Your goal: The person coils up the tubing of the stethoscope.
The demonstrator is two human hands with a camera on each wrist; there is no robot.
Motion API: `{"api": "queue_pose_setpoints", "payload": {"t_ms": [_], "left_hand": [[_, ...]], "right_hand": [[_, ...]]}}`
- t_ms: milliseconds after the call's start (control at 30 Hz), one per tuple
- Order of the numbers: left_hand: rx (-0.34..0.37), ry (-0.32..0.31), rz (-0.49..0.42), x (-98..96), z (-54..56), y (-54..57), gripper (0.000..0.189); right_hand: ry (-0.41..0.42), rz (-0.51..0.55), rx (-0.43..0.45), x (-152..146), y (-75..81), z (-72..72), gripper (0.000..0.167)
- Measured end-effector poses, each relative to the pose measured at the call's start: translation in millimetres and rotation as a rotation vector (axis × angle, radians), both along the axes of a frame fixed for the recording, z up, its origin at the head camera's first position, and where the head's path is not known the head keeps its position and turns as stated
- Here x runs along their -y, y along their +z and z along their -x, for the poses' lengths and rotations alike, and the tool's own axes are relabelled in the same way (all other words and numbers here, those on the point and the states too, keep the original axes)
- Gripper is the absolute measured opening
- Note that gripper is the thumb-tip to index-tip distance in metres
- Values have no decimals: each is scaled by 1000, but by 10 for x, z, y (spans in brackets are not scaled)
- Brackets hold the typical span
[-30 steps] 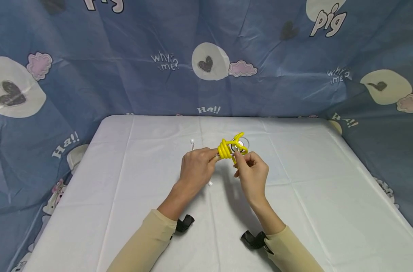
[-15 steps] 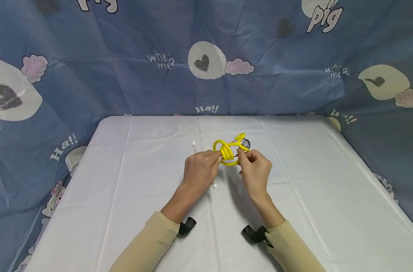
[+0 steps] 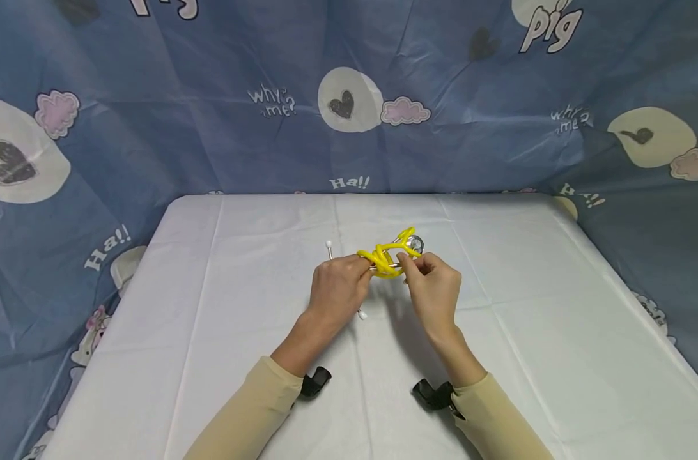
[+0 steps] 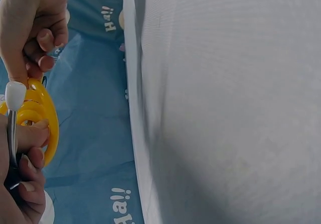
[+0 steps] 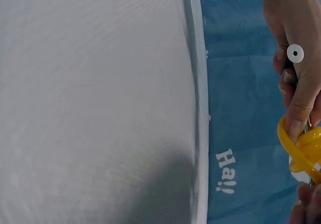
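Note:
A stethoscope with yellow tubing is held above the white table in the head view. Its tubing is wound and looped around its metal ear tubes. My left hand grips the ear tubes, with a white ear tip sticking out beyond it and another ear tip below. At the right end, my right hand pinches the yellow tubing between thumb and fingers. The silver chest piece shows just behind that hand. In the left wrist view, a yellow loop passes by the left fingertips.
A white cloth covers the table. Behind and beside it hangs a blue printed curtain. Black wrist cameras sit at both sleeves.
Both hands have shifted slightly right. A loop of the yellow tubing opened wide around the wound coils, then narrowed and drew closer to them. Both hands still hold the stethoscope.

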State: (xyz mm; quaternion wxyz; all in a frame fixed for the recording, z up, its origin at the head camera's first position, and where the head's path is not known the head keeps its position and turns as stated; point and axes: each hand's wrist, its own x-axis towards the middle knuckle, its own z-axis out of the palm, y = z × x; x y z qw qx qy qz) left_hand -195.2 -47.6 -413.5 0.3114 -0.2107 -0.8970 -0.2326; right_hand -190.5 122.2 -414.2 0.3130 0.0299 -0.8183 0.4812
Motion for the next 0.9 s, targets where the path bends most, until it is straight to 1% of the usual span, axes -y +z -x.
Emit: {"api": "queue_pose_setpoints", "payload": {"t_ms": [167,267,333,400,467,500,533,633,700,800,833,900], "left_hand": [[37,2,-3,23,15,19,7],[74,4,19,34,27,23,11],[109,0,34,43,36,21,14],[146,-8,49,52,46,20,17],[182,-18,57,64,56,23,17],[198,-22,61,72,61,27,16],[220,-25,64,81,68,31,15],[315,-36,55,122,83,54,8],[407,-43,44,156,97,69,7],[556,-53,13,211,120,84,13],[597,-55,7,228,129,82,15],[654,-59,-9,257,140,78,17]], "right_hand": [[17,-72,46,-26,27,-16,30],[28,-60,58,-67,58,-34,29],[30,-36,50,-105,79,-39,23],[33,-38,45,-147,89,-34,14],[52,-67,59,-185,92,-25,4],[67,-94,75,-200,90,-21,2],[87,-126,92,-212,87,-16,4],[135,-210,131,-230,74,-1,5],[152,-242,142,-229,63,11,6],[166,-243,150,-216,50,25,5],[172,-235,160,-210,46,30,5],[181,-214,190,-199,36,36,5]]}}
